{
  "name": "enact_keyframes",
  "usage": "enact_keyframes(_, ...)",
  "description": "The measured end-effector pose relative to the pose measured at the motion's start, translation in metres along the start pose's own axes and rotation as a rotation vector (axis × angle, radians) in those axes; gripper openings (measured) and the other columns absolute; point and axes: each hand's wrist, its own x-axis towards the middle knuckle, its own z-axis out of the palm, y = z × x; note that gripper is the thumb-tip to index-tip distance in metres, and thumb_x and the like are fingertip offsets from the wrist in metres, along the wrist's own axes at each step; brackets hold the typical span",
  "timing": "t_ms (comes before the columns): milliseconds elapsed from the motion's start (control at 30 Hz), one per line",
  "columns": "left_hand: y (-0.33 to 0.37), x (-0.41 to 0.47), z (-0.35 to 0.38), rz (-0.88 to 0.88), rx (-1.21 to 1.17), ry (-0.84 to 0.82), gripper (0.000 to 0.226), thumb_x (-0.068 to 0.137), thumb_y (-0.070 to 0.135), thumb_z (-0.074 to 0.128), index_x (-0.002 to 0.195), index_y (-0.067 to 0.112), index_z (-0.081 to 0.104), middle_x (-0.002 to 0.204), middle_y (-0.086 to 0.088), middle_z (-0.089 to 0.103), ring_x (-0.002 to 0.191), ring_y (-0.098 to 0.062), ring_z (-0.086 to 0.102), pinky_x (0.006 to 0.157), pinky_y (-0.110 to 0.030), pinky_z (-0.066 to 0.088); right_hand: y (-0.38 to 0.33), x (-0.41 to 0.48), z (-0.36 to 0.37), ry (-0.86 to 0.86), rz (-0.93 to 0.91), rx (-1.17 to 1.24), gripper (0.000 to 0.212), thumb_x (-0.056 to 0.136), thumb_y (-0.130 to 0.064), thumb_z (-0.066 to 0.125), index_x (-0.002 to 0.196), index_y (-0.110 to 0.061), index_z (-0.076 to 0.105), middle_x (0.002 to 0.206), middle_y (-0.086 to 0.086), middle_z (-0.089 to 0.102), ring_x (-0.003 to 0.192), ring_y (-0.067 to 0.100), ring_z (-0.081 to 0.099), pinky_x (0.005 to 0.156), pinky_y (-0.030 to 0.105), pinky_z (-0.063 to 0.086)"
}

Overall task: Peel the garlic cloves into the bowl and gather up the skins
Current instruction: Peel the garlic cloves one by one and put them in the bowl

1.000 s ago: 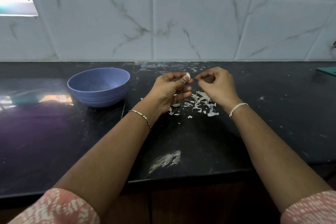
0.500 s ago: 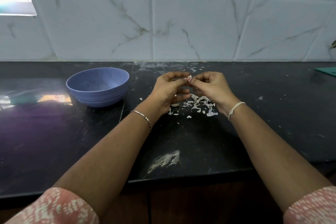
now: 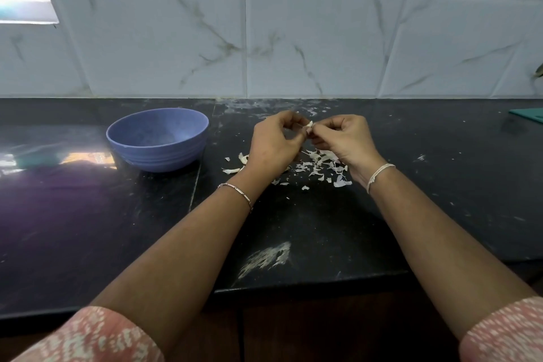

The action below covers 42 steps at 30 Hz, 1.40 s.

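Note:
A small white garlic clove [image 3: 308, 125] is held above the black counter between both hands. My left hand [image 3: 274, 144] pinches it with curled fingers, and my right hand [image 3: 345, 139] pinches its other end, fingertips meeting at the clove. Under and around the hands lies a scatter of white garlic skins [image 3: 318, 167], with a few more bits [image 3: 235, 166] to the left of my left wrist. A blue bowl [image 3: 132, 150] stands on the counter to the left of the hands; its contents are hard to make out.
The black counter [image 3: 88, 229] runs to a tiled wall at the back, and its front edge is near my elbows. A pale smear [image 3: 266, 258] marks the counter in front. A teal object [image 3: 529, 114] sits at the far right edge.
My right hand has moved left and closed in on the clove that my left hand was holding alone; both hands now pinch it together.

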Motion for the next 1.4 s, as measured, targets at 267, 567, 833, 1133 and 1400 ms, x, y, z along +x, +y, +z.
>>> enact_keyframes(267, 0.003, 0.000, -0.005, -0.070, -0.126, 0.005, 0.007, 0.089, 0.010, 0.069, 0.094, 0.012, 0.065, 0.098, -0.013, 0.066, 0.065, -0.020, 0.068, 0.055, -0.034, 0.060, -0.001, -0.002, 0.000, -0.150, 0.012, 0.216, 0.016, 0.087, 0.001, 0.068, 0.103, 0.000, 0.068, 0.087, 0.013, 0.070, 0.077, 0.017, 0.069, 0.074, 0.026, 0.059)
enact_keyframes(567, 0.005, 0.001, -0.007, -0.150, -0.191, -0.121, 0.009, 0.094, 0.009, 0.063, 0.101, 0.008, 0.058, 0.097, -0.006, 0.055, 0.065, -0.020, 0.065, 0.054, -0.034, 0.060, 0.002, 0.000, -0.003, -0.141, -0.109, 0.057, 0.015, 0.084, 0.004, 0.070, 0.094, -0.007, 0.073, 0.084, 0.006, 0.071, 0.077, 0.011, 0.066, 0.075, 0.021, 0.057)
enact_keyframes(833, 0.002, 0.001, -0.006, -0.204, -0.198, -0.195, 0.004, 0.099, 0.012, 0.054, 0.102, 0.009, 0.051, 0.102, -0.001, 0.052, 0.065, -0.012, 0.064, 0.055, -0.031, 0.060, 0.002, 0.001, -0.004, -0.141, -0.176, -0.043, 0.018, 0.083, -0.001, 0.073, 0.093, -0.016, 0.075, 0.095, 0.000, 0.074, 0.093, 0.011, 0.070, 0.088, 0.027, 0.056)
enact_keyframes(1133, 0.005, 0.002, -0.010, -0.310, -0.432, -0.206, 0.013, 0.096, 0.012, 0.059, 0.107, 0.009, 0.053, 0.100, -0.007, 0.059, 0.066, -0.011, 0.063, 0.052, -0.027, 0.057, 0.001, 0.001, -0.006, -0.129, -0.174, 0.067, 0.022, 0.078, -0.002, 0.077, 0.092, -0.018, 0.072, 0.085, -0.001, 0.072, 0.082, 0.005, 0.066, 0.084, 0.023, 0.054)
enact_keyframes(1400, 0.005, 0.001, -0.018, -0.316, -0.496, -0.264, 0.015, 0.090, 0.006, 0.065, 0.103, 0.006, 0.057, 0.093, -0.008, 0.062, 0.060, -0.013, 0.066, 0.052, -0.027, 0.058, 0.002, 0.001, -0.009, -0.222, -0.070, 0.216, 0.015, 0.080, 0.005, 0.073, 0.090, -0.005, 0.068, 0.085, 0.004, 0.071, 0.080, 0.011, 0.068, 0.074, 0.024, 0.059)
